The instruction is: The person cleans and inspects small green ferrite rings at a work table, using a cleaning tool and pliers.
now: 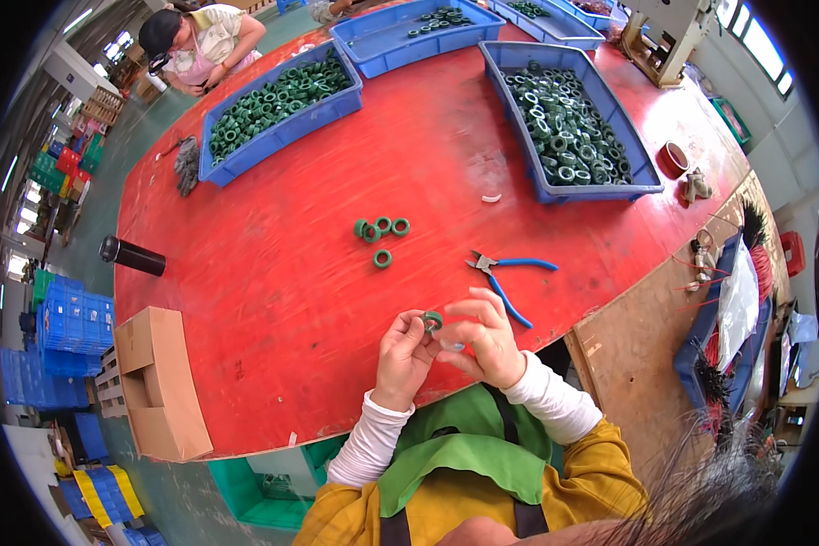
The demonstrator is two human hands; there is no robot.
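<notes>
My left hand [402, 357] pinches a small green ring [433, 320] between thumb and fingertips, above the near edge of the red table. Close beside it, my right hand [484, 342] has its fingers curled toward the ring. A small, pale, shiny bit shows at its fingertips, too small to name. Beyond my hands lie several loose green rings [383, 258] in a little group. To their right, a pair of cutting pliers [510, 267] with blue handles rests with its jaws and handles spread.
Blue trays of green rings stand at the far left [291, 136] and far right [642, 173]; another tray [373, 56] is behind. A black bottle [138, 257] and a cardboard box [177, 391] are at left. Across the table sits a person [211, 41]. A grey glove [187, 166] lies near.
</notes>
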